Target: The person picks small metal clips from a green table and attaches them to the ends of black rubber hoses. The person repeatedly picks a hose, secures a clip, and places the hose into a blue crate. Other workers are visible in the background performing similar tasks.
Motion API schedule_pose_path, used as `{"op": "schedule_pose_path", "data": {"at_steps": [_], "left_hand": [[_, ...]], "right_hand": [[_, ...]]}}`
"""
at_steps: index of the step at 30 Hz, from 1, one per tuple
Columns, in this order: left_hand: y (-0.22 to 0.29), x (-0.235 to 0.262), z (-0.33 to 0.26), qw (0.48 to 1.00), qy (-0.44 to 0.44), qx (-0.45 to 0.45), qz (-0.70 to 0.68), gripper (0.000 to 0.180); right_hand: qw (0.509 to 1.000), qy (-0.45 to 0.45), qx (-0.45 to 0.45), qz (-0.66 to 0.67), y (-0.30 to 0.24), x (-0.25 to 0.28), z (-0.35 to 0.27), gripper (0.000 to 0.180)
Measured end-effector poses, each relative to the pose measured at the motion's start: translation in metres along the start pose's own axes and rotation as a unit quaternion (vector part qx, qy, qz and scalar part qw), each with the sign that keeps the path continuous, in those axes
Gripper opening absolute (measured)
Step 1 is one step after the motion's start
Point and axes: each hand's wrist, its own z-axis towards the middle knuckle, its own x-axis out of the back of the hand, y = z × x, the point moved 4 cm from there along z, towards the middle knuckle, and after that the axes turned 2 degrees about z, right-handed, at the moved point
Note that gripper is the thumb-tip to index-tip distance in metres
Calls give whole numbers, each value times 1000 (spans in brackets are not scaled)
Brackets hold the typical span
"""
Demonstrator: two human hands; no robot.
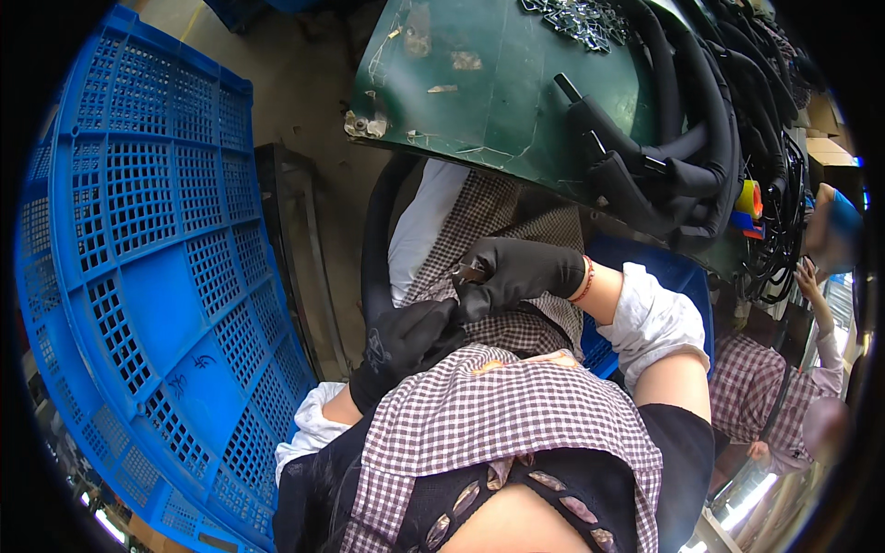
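Observation:
Both of my hands wear black gloves and meet over my lap, above a checkered apron [498, 405]. My right hand [516, 272] is closed in a pinch, with a small, dull metallic piece [472, 274] showing at its fingertips. Against it rests my left hand [410, 341], its fingers bent together; whatever they grip is hidden. A black foam-covered tube [376, 249] curves down from under the table edge to beside my left hand. Whether that hand holds the tube cannot be made out.
Ahead stands a green-topped table [498, 101] with a pile of metal clips [581, 20] and several black foam tubes [687, 166]. Large blue plastic crates [157, 276] rise at my left. Beyond the tubes sits a yellow-orange roll [749, 198]. Another person [774, 396] is at the right.

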Motion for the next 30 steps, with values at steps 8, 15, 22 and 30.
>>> {"op": "schedule_pose_path", "data": {"at_steps": [8, 15, 22, 30], "left_hand": [[0, 0, 8, 994, -9, 101, -51, 50], [-3, -6, 1, 997, 12, 64, -51, 51], [-1, -17, 1, 997, -7, 60, -53, 47], [-5, -20, -7, 997, -23, 44, -66, 45]], "right_hand": [[884, 143, 4, -444, -58, 8, -55, 28], [843, 54, -34, -534, -72, -5, -54, 19], [805, 19, -9, -593, -75, -6, -42, 14], [809, -23, -62, -584, -60, -15, -26, 17]]}}
